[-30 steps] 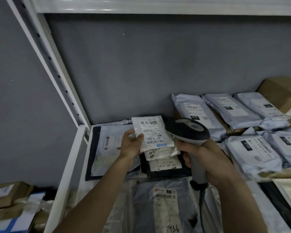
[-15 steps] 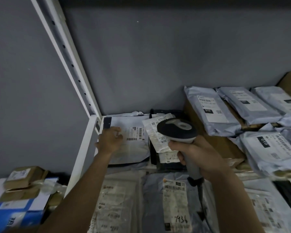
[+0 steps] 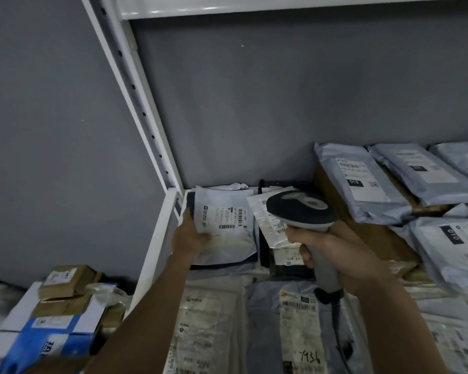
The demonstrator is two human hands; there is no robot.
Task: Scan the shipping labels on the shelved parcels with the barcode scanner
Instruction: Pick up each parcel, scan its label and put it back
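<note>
My right hand (image 3: 335, 255) grips the handle of a grey and black barcode scanner (image 3: 300, 209), whose head sits over a small white parcel (image 3: 268, 225) with a barcode label. My left hand (image 3: 189, 236) holds the left edge of a pale mailer bag (image 3: 227, 225) in the shelf's back left corner and tilts it up, its shipping label facing me. Below the small white parcel lies a dark parcel (image 3: 284, 263) with a white label.
Grey mailers (image 3: 362, 179) lie stacked at the right over a brown box (image 3: 370, 233). More labelled bags (image 3: 300, 322) cover the shelf front. The white shelf upright (image 3: 146, 114) stands at left. Cardboard and blue-white boxes (image 3: 57, 309) sit outside at lower left.
My left hand let go of the small white parcel, moved left to the corner mailer and has lifted its edge. The scanner stayed over the small parcel.
</note>
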